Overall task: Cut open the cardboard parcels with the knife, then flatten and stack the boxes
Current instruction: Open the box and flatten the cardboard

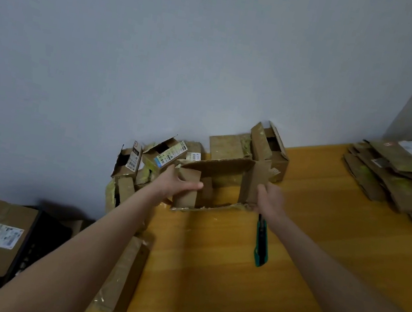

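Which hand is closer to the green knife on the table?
The right hand: it grips the open box just above the green knife. The left hand holds the box's far left side.

One knife (261, 244), one stack of flattened boxes (399, 176), two hands, several unflattened boxes.

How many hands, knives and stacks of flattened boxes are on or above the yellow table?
Hands: 2, left hand and right hand, both on the open box
Knives: 1, green knife
Flattened stacks: 1
Total: 4
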The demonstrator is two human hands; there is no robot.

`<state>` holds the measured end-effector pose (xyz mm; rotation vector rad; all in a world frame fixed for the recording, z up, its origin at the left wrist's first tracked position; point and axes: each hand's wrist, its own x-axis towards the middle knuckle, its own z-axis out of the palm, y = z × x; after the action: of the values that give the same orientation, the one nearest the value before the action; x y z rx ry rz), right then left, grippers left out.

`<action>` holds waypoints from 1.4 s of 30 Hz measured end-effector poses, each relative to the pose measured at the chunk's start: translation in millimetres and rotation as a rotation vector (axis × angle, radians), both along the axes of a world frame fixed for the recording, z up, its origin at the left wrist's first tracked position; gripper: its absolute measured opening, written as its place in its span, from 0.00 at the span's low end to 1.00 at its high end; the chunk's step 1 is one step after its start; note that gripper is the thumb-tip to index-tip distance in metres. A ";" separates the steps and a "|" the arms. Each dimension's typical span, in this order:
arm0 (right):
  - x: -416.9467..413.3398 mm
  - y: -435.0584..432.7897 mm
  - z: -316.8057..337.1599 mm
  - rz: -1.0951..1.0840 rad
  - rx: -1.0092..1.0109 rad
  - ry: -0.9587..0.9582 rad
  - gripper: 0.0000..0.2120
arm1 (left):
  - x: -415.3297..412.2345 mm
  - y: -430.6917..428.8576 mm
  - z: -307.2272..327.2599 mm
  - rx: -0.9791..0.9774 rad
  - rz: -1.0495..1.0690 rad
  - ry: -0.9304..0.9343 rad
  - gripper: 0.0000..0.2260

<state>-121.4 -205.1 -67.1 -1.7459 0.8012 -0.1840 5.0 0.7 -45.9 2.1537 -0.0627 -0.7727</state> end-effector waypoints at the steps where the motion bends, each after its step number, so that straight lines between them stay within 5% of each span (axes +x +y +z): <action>1: -0.3 2.0 0.2 0.025 0.021 -0.021 0.12 | -1.0 -3.8 -5.9 0.071 -0.002 -0.050 0.53; 5: -1.3 2.0 0.5 -0.009 0.207 -0.077 0.07 | -6.4 -11.4 -22.7 0.256 -0.029 -0.251 0.39; 11: -3.9 -9.0 -10.0 -0.222 0.557 -0.090 0.12 | -11.7 14.5 7.2 -0.125 -0.140 0.025 0.12; 17: 5.3 -2.6 0.6 -0.367 0.870 -0.242 0.08 | -18.1 36.4 -15.7 -0.276 0.039 0.418 0.33; 20: 5.7 -1.8 3.2 -0.383 0.935 -0.277 0.10 | -25.8 38.6 -35.6 -0.126 0.185 0.465 0.41; 24: 0.3 -4.3 0.7 -0.386 1.032 -0.309 0.09 | -37.0 29.9 -41.5 -0.354 0.389 0.670 0.27; 26: -4.8 -10.8 -5.6 -0.354 0.959 -0.267 0.10 | -34.5 29.8 -41.8 -0.368 0.459 0.625 0.19; 32: -18.4 -26.6 -20.3 -0.273 0.296 0.020 0.25 | -27.4 48.2 -36.1 -0.120 0.491 0.333 0.23; 37: -21.0 -9.2 -37.8 -0.069 0.139 0.135 0.21 | -37.5 42.0 -54.9 0.007 0.415 0.132 0.30; 42: -21.6 2.9 -68.7 0.030 0.004 0.208 0.20 | -65.6 5.7 -92.0 0.007 0.398 0.207 0.27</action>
<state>-143.0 -202.2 -135.8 -1.7916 0.9238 0.0195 -60.6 6.5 -137.9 1.9904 0.4629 -0.7520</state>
